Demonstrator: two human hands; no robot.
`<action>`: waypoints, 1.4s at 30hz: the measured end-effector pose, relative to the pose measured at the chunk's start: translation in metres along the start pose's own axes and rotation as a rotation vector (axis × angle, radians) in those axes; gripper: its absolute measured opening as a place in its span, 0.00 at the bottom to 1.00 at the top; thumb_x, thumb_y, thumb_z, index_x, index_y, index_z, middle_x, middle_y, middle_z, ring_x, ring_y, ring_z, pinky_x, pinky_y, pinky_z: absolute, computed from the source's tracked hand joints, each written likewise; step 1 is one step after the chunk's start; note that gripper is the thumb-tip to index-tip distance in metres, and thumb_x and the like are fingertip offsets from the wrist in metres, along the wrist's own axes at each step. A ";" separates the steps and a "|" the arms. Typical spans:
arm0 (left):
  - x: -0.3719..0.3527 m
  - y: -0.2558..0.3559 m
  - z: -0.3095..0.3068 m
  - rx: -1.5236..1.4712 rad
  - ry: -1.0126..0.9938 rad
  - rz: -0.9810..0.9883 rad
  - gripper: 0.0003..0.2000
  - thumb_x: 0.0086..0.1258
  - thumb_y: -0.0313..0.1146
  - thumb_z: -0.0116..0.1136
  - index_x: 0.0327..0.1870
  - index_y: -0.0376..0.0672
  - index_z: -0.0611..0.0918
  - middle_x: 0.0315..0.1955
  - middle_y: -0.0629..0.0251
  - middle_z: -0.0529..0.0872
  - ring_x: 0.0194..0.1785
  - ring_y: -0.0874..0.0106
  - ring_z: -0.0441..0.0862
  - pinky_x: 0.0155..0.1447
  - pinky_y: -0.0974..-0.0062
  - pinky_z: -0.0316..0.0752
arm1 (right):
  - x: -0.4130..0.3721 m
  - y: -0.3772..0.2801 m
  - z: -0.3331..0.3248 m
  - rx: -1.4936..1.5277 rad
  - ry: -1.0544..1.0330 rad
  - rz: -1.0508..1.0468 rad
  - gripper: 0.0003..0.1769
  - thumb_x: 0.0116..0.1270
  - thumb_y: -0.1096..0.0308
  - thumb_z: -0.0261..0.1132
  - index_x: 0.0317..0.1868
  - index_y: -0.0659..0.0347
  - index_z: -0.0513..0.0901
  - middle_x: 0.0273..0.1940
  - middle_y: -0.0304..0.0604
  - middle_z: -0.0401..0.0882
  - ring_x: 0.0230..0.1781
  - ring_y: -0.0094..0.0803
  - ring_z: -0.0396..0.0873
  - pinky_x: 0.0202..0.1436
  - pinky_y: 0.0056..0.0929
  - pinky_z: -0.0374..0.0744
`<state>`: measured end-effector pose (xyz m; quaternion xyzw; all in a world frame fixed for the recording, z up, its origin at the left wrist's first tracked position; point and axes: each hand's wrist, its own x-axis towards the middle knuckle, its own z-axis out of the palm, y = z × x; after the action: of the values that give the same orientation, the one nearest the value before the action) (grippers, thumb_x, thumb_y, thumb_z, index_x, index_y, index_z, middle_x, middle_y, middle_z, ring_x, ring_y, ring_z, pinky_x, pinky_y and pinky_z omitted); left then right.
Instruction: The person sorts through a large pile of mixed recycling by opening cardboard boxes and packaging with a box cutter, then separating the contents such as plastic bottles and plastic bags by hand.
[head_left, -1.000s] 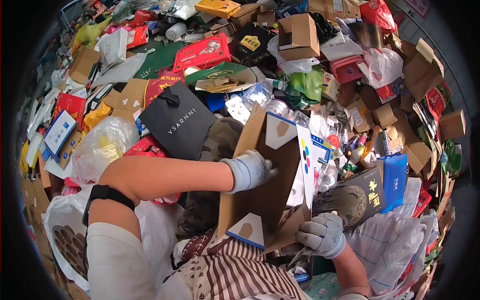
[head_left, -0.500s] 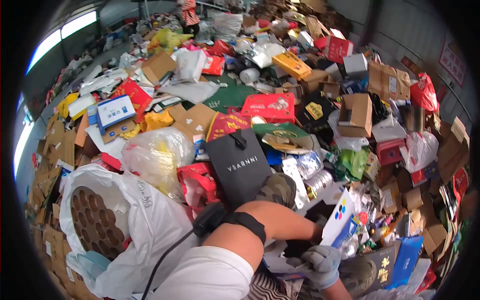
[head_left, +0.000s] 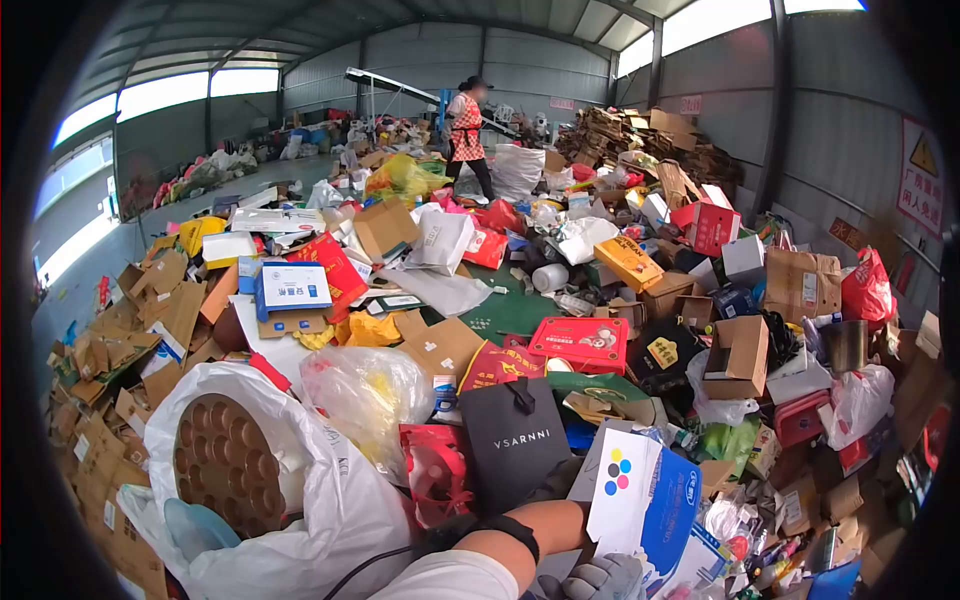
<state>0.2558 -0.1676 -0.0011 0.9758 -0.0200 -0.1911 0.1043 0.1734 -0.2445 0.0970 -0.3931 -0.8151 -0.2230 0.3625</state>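
Note:
A white and blue cardboard box (head_left: 672, 520) with coloured dots on its white flap stands tilted at the lower right. My left forearm reaches to the box's left side; the left hand itself is hidden behind the flap. Below it, at the bottom edge, my right hand (head_left: 600, 578) wears a grey glove, close to the box. Its fingers are curled together, and what they hold, if anything, is out of sight. Just beyond the left forearm are a black VSARNNI paper bag (head_left: 515, 440) and a red bag (head_left: 436, 475).
A large white sack (head_left: 340, 500) holding a brown moulded tray (head_left: 225, 460) stands at the left. Mixed boxes, bags and plastic pile up all round, including a red gift box (head_left: 578, 344) and open carton (head_left: 737, 358). A person (head_left: 467, 140) in a red checked apron is farther back.
The view has tilted up, bringing in the hall and the whole person. The white and blue box has come up and to the left relative to the black bag. The right hand sits lower in view.

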 end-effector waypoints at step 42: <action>-0.137 -0.203 -0.018 -2.066 0.895 -0.460 0.22 0.65 0.59 0.52 0.45 0.49 0.78 0.36 0.69 0.78 0.39 0.74 0.77 0.43 0.68 0.76 | 0.041 0.149 0.123 0.173 0.094 0.047 0.17 0.40 0.66 0.73 0.16 0.52 0.69 0.15 0.35 0.68 0.14 0.33 0.70 0.18 0.30 0.69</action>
<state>0.1355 0.0452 0.0231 0.3856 0.3638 0.2329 0.8153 0.2242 -0.0567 0.0619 -0.3685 -0.8038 -0.1613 0.4382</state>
